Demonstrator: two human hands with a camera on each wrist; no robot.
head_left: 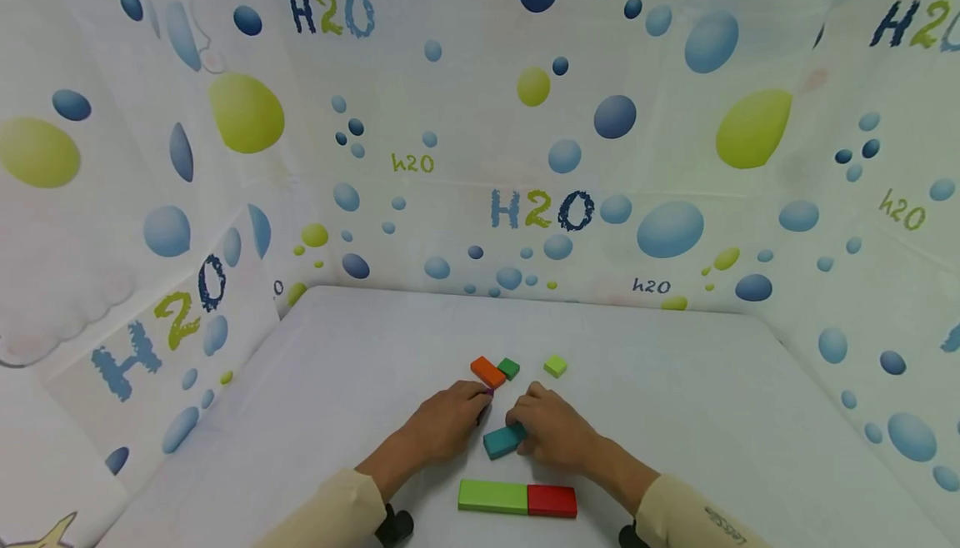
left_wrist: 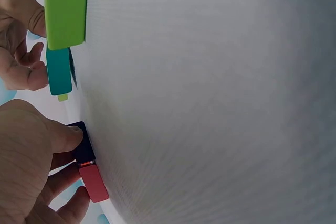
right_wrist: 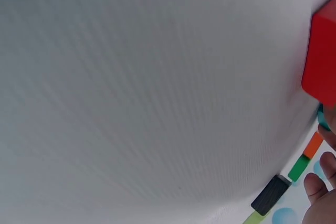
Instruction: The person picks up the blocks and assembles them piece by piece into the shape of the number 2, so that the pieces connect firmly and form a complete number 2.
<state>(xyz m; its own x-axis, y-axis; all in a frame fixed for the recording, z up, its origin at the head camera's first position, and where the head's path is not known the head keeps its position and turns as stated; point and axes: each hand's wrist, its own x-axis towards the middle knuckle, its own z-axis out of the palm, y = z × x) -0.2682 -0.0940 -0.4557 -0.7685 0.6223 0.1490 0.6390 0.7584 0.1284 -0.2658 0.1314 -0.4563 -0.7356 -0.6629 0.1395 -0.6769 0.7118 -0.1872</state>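
Observation:
My left hand pinches a dark blue block between thumb and fingers; from above, the hand mostly covers it. A pinkish-red block lies end to end with it, near the other fingertips. To the right, my right hand grips one end of a teal block, whose left part sticks out toward the left hand. Closer to me, a long lime green block and a red block form a row.
Beyond the hands lie an orange block, a green block and a small lime block. The right wrist view also shows a black block near the lime one. Patterned curtains surround the white table.

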